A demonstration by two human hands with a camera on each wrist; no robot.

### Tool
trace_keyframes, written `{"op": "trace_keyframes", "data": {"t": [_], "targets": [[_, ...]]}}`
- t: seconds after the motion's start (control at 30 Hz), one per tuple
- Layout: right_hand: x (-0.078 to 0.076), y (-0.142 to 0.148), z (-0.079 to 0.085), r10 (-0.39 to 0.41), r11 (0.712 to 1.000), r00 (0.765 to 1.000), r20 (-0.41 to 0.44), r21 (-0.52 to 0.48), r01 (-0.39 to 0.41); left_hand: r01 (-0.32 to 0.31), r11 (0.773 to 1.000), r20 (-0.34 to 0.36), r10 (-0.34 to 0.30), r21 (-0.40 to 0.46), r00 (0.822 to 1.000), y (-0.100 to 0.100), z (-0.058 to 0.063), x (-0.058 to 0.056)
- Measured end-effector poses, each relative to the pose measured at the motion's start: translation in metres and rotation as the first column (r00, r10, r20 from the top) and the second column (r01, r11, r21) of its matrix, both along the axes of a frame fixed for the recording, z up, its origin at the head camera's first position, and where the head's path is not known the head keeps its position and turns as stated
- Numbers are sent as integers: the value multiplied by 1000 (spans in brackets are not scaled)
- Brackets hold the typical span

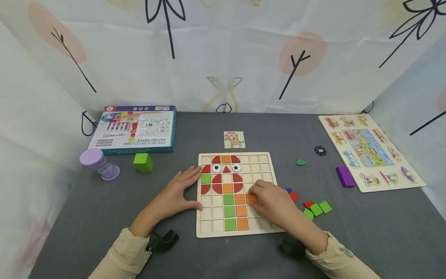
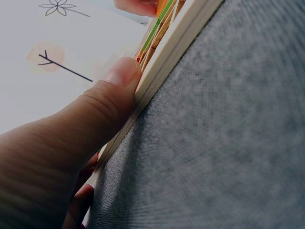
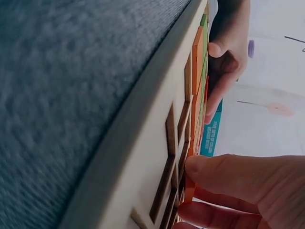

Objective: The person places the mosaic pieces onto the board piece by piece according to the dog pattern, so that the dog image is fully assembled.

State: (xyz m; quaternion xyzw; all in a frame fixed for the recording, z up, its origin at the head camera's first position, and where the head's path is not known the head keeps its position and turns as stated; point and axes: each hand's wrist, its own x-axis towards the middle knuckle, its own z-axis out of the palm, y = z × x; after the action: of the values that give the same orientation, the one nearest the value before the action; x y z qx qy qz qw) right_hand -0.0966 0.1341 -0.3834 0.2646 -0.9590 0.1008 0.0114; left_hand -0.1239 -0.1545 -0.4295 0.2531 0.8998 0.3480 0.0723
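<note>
The left forearm and right forearm slanted inward from the bottom of the head view, wrists bare. The left hand lay with its fingers extended close together and its thumb spread well away from them. The right hand reached forward and leftward, knuckles up, thumb and fingertips drawn into a pinch. The 2 hands were apart.

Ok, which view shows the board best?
Head: nearly the whole board shows from above. Left wrist catches only one side of it, almost edge-on; right wrist, part of it at a steep slant.
</note>
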Motion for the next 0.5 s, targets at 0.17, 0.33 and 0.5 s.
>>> {"op": "trace_keyframes", "data": {"t": [0.17, 0.33, 0.5], "targets": [[0, -1, -1, -3, 1000, 1000, -3, 11, 3, -3, 1000, -3, 3, -3, 1000, 0, 1, 0], [9, -1, 2, 113, 993, 994, -6, -32, -113, -3, 1000, 1, 3, 0, 1000, 0, 1, 0], [24, -2, -2, 275, 959, 962, 4, -74, -274, -4, 1000, 4, 4, 1, 1000, 0, 0, 0]]}}
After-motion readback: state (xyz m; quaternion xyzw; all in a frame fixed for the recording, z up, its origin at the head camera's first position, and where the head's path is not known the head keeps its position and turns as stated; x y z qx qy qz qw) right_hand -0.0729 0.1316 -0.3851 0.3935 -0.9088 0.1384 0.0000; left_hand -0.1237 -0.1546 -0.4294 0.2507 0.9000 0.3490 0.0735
